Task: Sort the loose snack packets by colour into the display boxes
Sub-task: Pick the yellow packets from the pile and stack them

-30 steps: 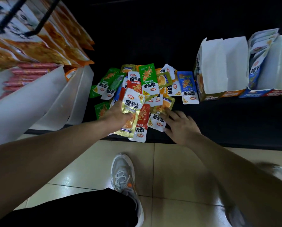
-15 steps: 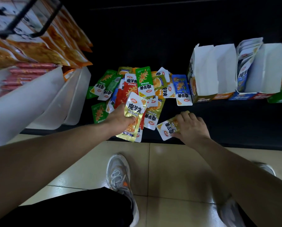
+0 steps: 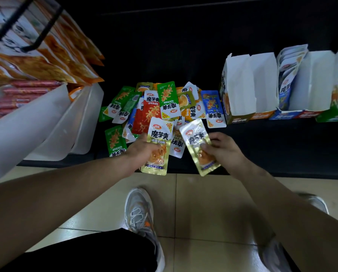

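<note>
By pile [image 3: 164, 103]: left hand [image 3: 141, 152], right hand [image 3: 226, 152] each grip one apparently gold packet [image 3: 159, 137].

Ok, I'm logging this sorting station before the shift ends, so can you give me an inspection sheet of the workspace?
Surface: dark shelf, low, beside the floor.
Job's things: pile of packets in green, red, blue and gold on the shelf; display boxes stand to its right, one holding blue packets.
Clutter: white bins, red sausages and orange bags at left.
Hands: left hand holds a gold packet; right hand holds a second gold packet.
Cables: nothing seen.
Surroundings: tiled floor, grey shoe.
</note>
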Demonstrator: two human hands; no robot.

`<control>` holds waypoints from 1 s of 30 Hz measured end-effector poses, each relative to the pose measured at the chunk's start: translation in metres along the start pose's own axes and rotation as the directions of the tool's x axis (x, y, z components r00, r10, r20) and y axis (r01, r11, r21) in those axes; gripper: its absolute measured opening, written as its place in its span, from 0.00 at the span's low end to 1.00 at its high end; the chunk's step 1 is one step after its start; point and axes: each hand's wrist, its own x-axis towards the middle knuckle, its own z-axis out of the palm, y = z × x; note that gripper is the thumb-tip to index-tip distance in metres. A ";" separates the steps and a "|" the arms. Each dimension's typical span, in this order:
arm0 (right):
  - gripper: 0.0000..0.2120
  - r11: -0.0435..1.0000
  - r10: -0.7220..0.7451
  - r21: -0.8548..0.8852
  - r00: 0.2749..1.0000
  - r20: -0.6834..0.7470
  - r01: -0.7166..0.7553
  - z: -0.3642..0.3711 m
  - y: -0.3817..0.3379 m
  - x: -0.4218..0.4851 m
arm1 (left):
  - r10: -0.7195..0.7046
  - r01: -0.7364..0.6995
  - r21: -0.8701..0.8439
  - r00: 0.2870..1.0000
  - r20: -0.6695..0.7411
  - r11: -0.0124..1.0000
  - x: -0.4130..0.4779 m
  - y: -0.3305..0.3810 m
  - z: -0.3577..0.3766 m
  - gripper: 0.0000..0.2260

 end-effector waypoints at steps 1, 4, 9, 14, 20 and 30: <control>0.11 0.997 -0.015 0.075 0.999 0.049 0.012 0.008 -0.005 -0.004 | -0.006 0.006 -0.014 1.000 -0.010 1.000 0.001 0.001 0.001 0.28; 0.08 0.991 -0.048 0.132 0.992 0.121 0.031 0.035 -0.013 -0.006 | 0.018 -0.019 -0.062 1.000 -0.019 0.998 0.000 0.006 0.007 0.29; 0.14 0.998 0.038 0.040 0.992 0.120 -0.043 0.077 -0.017 0.000 | 0.045 -0.043 -0.068 0.998 0.032 0.997 -0.005 0.005 0.008 0.27; 0.10 0.935 -0.131 -0.323 0.988 0.080 0.150 0.069 -0.012 0.018 | -0.008 0.012 0.090 0.999 -0.042 0.996 0.006 0.003 -0.011 0.29; 0.31 0.073 -0.236 -0.921 0.904 0.358 0.384 0.053 0.030 0.036 | -0.063 0.080 0.135 0.990 -0.129 0.988 0.014 -0.001 -0.029 0.26; 0.30 -0.060 -0.249 -0.981 0.949 0.193 0.183 -0.001 0.034 0.011 | 0.049 -0.046 0.118 0.998 -0.027 0.992 0.001 0.005 -0.014 0.22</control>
